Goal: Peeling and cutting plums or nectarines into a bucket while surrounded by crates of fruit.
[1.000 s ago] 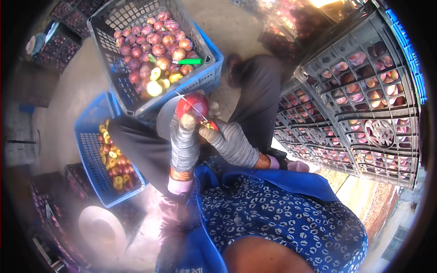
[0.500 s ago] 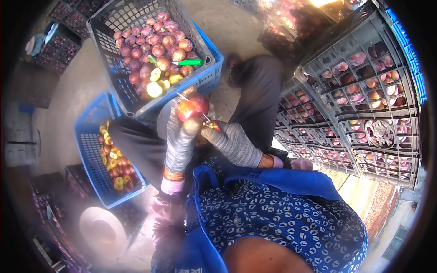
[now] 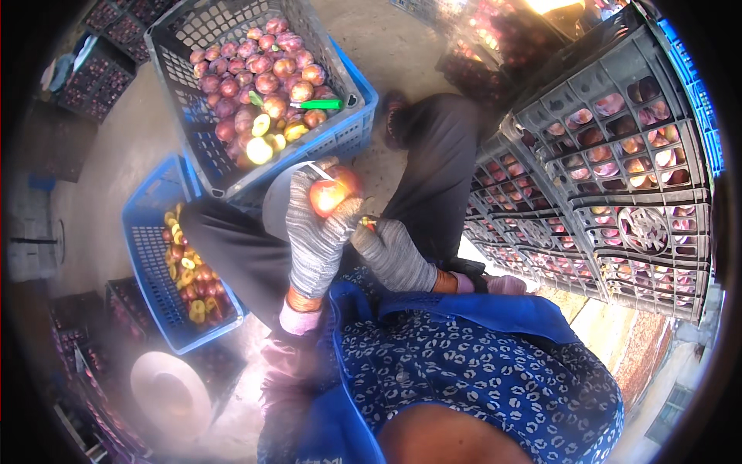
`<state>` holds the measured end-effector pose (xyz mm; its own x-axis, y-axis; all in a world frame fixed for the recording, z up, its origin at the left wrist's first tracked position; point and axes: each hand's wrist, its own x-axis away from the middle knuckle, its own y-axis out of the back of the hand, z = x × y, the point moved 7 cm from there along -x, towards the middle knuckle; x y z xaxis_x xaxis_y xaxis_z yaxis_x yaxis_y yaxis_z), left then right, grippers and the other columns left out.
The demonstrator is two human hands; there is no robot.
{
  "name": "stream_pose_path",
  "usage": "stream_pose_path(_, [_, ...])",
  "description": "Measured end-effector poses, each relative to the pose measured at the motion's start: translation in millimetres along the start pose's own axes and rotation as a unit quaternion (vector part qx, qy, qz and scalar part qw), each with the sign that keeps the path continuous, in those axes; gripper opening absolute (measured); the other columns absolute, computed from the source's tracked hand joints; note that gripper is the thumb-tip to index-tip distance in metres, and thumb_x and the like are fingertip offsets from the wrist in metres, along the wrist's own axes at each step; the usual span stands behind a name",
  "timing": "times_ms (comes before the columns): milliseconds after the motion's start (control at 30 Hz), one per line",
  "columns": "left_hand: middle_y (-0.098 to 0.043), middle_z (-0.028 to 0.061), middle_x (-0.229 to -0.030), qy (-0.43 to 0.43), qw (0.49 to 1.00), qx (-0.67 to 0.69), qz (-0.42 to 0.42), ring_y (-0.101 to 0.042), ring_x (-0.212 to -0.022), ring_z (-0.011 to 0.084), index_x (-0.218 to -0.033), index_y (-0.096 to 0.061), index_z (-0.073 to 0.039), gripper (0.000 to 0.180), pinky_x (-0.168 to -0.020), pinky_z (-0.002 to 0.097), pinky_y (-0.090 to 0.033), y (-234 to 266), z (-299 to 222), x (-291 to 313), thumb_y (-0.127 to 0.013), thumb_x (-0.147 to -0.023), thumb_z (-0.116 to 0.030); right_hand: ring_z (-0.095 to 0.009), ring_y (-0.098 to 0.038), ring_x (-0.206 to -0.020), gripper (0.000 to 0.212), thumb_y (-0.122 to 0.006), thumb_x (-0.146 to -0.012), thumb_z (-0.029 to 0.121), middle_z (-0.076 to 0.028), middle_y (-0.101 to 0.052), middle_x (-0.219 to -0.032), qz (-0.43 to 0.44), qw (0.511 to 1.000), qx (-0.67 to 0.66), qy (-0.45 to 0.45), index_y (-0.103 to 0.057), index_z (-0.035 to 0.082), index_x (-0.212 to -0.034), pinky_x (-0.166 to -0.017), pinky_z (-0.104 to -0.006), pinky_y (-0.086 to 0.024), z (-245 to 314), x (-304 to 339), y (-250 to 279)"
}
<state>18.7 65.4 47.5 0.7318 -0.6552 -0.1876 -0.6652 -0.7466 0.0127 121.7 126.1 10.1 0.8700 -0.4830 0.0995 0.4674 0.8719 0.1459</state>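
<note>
- Head view: your left hand (image 3: 315, 224), in a grey knit glove, grasps a red plum (image 3: 332, 195), which sits between your knees and the large crate ahead.
- A thin pale blade (image 3: 320, 172) shows at the plum's upper left side.
- Your right hand (image 3: 396, 254), gloved alike, is clenched around a red-and-yellow handle (image 3: 370, 224) just beside the plum; whether handle and blade join cannot be told.
- Grey, concrete-like floor (image 3: 127, 147) spreads around you, paler and sunlit towards the lower left.
- Ahead of you, slightly left, a dark grey plastic crate (image 3: 178, 89) holds whole plums (image 3: 247, 66), with cut yellow pieces (image 3: 260, 150) and a bright green handle (image 3: 321, 104) on top; a blue crate (image 3: 359, 135) stands beneath it.
- Beside your left knee, a longer blue crate (image 3: 147, 255) contains cut and whole plums (image 3: 189, 271).
- At your right rises a wall of black lattice crates (image 3: 644, 228) filled with plums, bright blue plastic (image 3: 688, 85) along its far edge.
- Further dark crates (image 3: 97, 85) stand at the room's upper left.
- Low on your left lies a pale round object (image 3: 170, 394), too hazy to name.
</note>
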Motion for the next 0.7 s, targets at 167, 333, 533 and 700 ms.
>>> stream_pose_path(167, [-0.055, 0.0079, -0.109, 0.029, 0.997, 0.076, 0.012, -0.053, -0.098, 0.0155, -0.119, -0.047, -0.003, 0.06, -0.086, 0.028, -0.045, 0.8, 1.9, -5.1, -0.077, -0.072, -0.024, -0.027, -0.064, -0.074, 0.042, -0.049, -0.092, 0.037, -0.018, -0.063, -0.074, 0.045, 0.999, -0.025, -0.009, -0.062, -0.003, -0.093, -0.067, -0.037, -0.048, 4.5, -10.1, 5.1])
stream_pose_path(333, [-0.058, 0.0108, -0.11, -0.001, 0.993, 0.111, 0.033, -0.056, -0.097, 0.0173, -0.123, -0.045, -0.001, 0.071, -0.086, 0.0296, -0.046, 0.5, -5.7, -16.0, -0.077, -0.07, -0.035, -0.028, -0.063, -0.077, 0.041, -0.05, -0.092, 0.036, -0.019, -0.063, -0.08, 0.059, 0.998, 0.033, 0.014, -0.06, -0.003, -0.098, -0.068, -0.0363, -0.048, 18.2, -15.0, 10.2])
stream_pose_path(533, [-0.059, 0.0126, -0.1, 0.07, 0.964, 0.256, 0.002, -0.057, -0.085, 0.0181, -0.116, -0.048, 0.001, 0.058, -0.079, 0.0293, -0.047, -10.2, 21.3, -13.2, -0.064, -0.08, -0.041, -0.014, -0.057, -0.07, 0.032, -0.054, -0.092, 0.028, -0.007, -0.062, -0.074, 0.005, 0.998, -0.056, 0.036, -0.061, -0.003, -0.096, -0.067, -0.0289, -0.047, 5.2, -22.2, 0.8])
stream_pose_path(700, [-0.058, 0.0147, -0.101, 0.158, 0.87, 0.466, 0.031, -0.057, -0.083, 0.0207, -0.122, -0.047, 0.0, 0.054, -0.079, 0.0327, -0.047, -23.5, 40.3, -10.3, -0.056, -0.087, -0.039, -0.016, -0.058, -0.07, 0.034, -0.053, -0.092, 0.03, -0.011, -0.063, -0.074, -0.024, 0.996, 0.069, 0.055, -0.061, -0.002, -0.099, -0.068, -0.0312, -0.047, -1.1, -26.6, 12.3])
